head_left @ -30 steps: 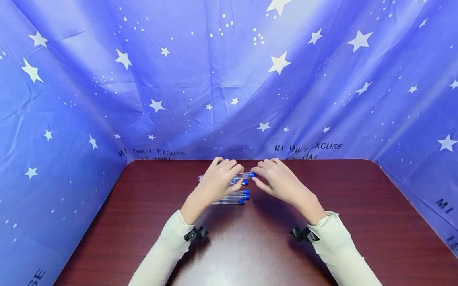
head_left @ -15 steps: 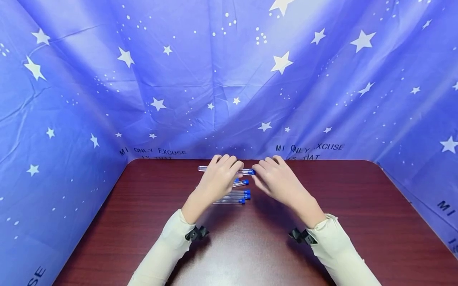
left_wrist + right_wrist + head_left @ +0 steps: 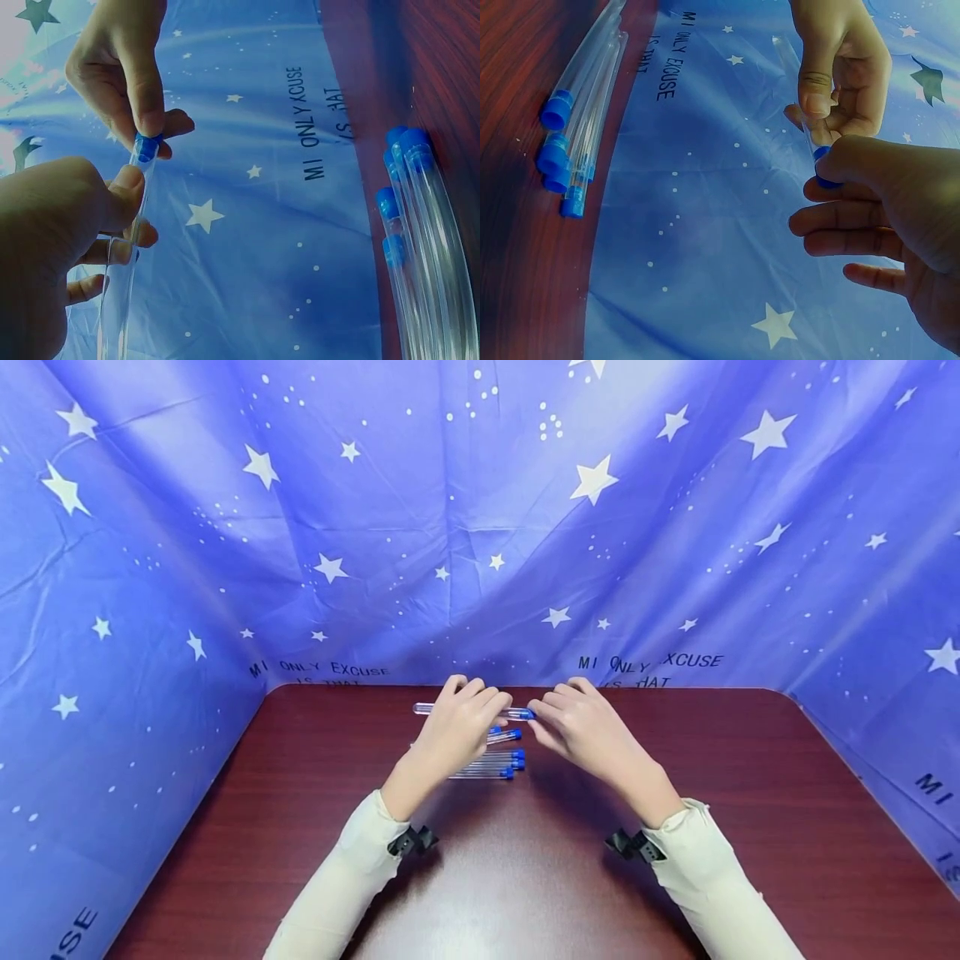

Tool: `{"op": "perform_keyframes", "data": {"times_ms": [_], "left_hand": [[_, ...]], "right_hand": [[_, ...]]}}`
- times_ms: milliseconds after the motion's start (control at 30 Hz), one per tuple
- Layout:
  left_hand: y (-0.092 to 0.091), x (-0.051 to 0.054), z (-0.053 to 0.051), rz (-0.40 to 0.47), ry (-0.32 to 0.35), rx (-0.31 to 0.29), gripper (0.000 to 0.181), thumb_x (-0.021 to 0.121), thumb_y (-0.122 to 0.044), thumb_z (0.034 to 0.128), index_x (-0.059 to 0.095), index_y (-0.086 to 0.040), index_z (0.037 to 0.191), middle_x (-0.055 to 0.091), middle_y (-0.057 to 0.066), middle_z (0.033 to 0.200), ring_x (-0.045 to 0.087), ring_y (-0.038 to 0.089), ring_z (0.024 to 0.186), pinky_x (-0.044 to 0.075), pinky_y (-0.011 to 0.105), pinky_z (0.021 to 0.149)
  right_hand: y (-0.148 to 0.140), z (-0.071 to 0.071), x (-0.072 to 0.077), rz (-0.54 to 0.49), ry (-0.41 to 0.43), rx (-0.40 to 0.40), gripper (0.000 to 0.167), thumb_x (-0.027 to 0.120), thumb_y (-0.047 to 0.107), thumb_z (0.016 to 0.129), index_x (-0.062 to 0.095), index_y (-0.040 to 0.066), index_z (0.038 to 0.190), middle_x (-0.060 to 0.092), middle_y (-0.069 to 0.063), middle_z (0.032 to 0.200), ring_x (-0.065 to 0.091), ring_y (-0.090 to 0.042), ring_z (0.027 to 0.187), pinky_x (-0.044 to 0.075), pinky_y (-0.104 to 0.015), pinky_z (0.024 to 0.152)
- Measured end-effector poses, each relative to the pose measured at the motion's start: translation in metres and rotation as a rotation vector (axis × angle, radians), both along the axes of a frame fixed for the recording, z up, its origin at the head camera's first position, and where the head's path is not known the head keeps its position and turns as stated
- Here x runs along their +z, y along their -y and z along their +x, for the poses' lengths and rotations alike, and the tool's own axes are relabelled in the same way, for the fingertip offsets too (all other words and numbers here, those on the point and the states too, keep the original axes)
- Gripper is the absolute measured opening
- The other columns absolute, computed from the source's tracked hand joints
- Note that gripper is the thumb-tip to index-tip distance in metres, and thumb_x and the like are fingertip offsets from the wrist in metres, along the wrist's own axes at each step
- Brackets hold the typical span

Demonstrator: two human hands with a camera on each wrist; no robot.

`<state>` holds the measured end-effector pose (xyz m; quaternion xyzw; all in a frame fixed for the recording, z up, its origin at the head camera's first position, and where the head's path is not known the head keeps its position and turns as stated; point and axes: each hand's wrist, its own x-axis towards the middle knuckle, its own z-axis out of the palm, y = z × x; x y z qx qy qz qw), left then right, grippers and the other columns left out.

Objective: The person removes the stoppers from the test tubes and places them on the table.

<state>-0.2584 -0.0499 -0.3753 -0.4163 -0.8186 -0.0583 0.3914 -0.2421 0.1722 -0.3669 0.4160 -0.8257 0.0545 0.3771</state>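
A clear test tube point(image 3: 422, 708) with a blue cap point(image 3: 147, 145) is held up above the table between both hands. My left hand point(image 3: 457, 722) grips its clear body, thumb on one side and fingers on the other. With thumb and index finger my right hand point(image 3: 585, 727) pinches the blue cap, which sits on the tube's mouth; its other fingers are spread apart in the right wrist view. Several more capped test tubes point(image 3: 487, 768) lie side by side on the table under and nearer than the left hand, which hides their far-left ends in the head view.
The dark red wooden table point(image 3: 750, 827) ends at a back edge just beyond the hands. A blue curtain point(image 3: 450, 527) with white stars hangs behind it and along both sides. Black wrist cameras point(image 3: 412, 841) sit on the sleeves.
Between one second and half a second ago, the test tube rose a little away from the lying tubes, in both hands. Since then hands and tube have kept nearly the same pose; the head view shifted slightly.
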Motion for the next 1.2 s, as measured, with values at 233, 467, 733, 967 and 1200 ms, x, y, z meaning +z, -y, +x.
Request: {"op": "perform_keyframes", "data": {"times_ms": [233,467,733,967,1200], "left_hand": [[0.0011,0.0006,-0.0005,0.008,0.013,-0.003,0.009,0.073,-0.014,0.0912,0.068,-0.013,0.099,0.075,-0.005,0.086,0.057,0.017,0.078,0.045,0.036,0.083],[0.0018,0.0032,-0.0023,0.006,0.039,0.009,0.006,0.070,-0.012,0.0928,0.069,-0.013,0.098,0.075,-0.005,0.084,0.057,0.017,0.078,0.044,0.037,0.085],[0.0050,0.0034,-0.0023,0.039,0.104,-0.017,0.003,0.068,-0.013,0.0955,0.070,-0.012,0.098,0.076,-0.004,0.087,0.058,0.017,0.078,0.044,0.035,0.082],[0.0067,0.0036,-0.0012,0.052,0.083,0.007,0.007,0.068,-0.020,0.0969,0.068,-0.014,0.098,0.070,-0.005,0.085,0.058,0.017,0.079,0.044,0.035,0.082],[0.0089,0.0050,-0.0012,0.019,0.111,0.009,0.012,0.071,-0.027,0.0951,0.068,-0.015,0.100,0.072,-0.006,0.087,0.057,0.016,0.079,0.043,0.037,0.086]], "right_hand": [[0.0023,0.0001,-0.0002,-0.009,-0.002,0.021,0.013,0.076,0.010,0.081,0.071,0.002,0.090,0.065,-0.005,0.073,0.060,-0.026,0.072,0.049,-0.043,0.083],[0.0039,-0.0018,0.0014,-0.022,-0.025,0.029,0.015,0.077,0.010,0.081,0.072,0.001,0.092,0.068,-0.006,0.075,0.064,-0.027,0.076,0.049,-0.044,0.085],[0.0067,-0.0031,-0.0001,-0.031,-0.069,0.032,0.017,0.079,0.007,0.080,0.073,0.000,0.095,0.071,-0.007,0.080,0.066,-0.027,0.077,0.050,-0.044,0.086],[0.0073,-0.0031,-0.0014,-0.021,-0.153,-0.014,0.020,0.076,0.009,0.085,0.074,0.000,0.103,0.073,-0.007,0.086,0.067,-0.025,0.077,0.051,-0.045,0.088],[0.0072,-0.0011,-0.0010,-0.040,-0.141,-0.003,0.015,0.075,0.007,0.084,0.071,0.002,0.097,0.071,-0.007,0.086,0.065,-0.025,0.080,0.050,-0.045,0.088]]}}
